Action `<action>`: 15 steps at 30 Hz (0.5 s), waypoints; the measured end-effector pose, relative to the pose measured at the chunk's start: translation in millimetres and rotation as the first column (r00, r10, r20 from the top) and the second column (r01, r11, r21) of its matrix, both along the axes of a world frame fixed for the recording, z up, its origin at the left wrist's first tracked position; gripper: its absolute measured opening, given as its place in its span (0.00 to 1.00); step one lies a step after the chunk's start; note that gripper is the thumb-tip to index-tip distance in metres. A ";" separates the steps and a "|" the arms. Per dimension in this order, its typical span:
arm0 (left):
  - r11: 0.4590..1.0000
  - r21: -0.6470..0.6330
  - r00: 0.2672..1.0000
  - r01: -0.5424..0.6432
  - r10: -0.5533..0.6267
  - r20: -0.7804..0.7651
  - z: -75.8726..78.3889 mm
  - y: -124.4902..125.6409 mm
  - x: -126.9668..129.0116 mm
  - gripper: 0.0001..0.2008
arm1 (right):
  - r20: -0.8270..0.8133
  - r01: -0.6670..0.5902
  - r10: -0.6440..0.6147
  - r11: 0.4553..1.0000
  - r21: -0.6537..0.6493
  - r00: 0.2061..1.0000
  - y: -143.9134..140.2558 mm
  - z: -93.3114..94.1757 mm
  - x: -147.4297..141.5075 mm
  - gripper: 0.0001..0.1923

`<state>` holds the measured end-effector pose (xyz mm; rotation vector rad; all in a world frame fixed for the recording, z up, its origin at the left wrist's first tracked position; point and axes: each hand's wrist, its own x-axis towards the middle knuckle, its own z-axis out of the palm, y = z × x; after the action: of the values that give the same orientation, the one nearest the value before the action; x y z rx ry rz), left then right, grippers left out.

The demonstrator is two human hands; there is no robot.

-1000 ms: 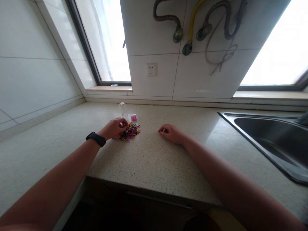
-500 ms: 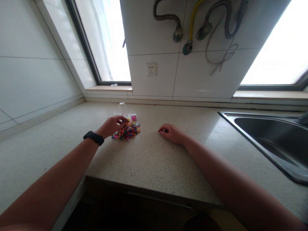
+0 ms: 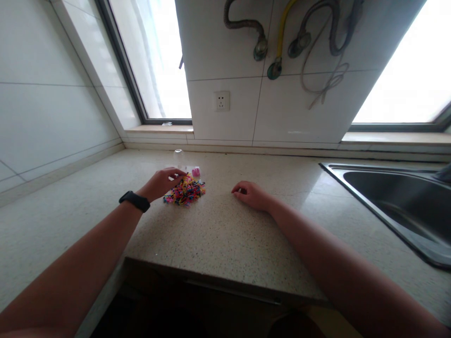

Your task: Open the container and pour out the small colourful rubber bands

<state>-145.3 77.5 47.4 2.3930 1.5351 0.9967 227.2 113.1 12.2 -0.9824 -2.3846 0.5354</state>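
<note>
A loose heap of small, many-coloured elastic bands (image 3: 186, 193) lies on the pale speckled counter. My left hand (image 3: 165, 180), with a black band on its wrist, reaches over the upper left of the heap. Its thumb and fingers come together at the bands; anything between the tips is too small to make out. Just behind stands a clear plastic container (image 3: 178, 159). A small pink object (image 3: 196, 172) sits at the heap's back right edge. To the right, my right hand (image 3: 251, 195) rests on the counter, apart from the heap, its fingers curled in with nothing visible in them.
A steel sink (image 3: 384, 192) is set into the counter (image 3: 218, 234) at the right. Behind, the tiled wall carries a socket (image 3: 221, 101) and pipe valves with hoses (image 3: 275, 69). The counter's front edge runs below my hands, above a dark cabinet.
My left hand has shifted slightly up and left over the heap, showing more of the bands beneath it. The right hand has stayed still.
</note>
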 end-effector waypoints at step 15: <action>0.998 0.057 0.999 0.019 -0.021 0.035 3.0 -3.3 2.4 0.14 | 0.009 0.006 -0.006 1.000 -0.012 1.000 -2.5 1.6 -0.4 0.11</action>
<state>-142.9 74.2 50.4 2.4099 1.4876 1.0866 226.8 110.5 13.8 -0.9988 -2.3881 0.5446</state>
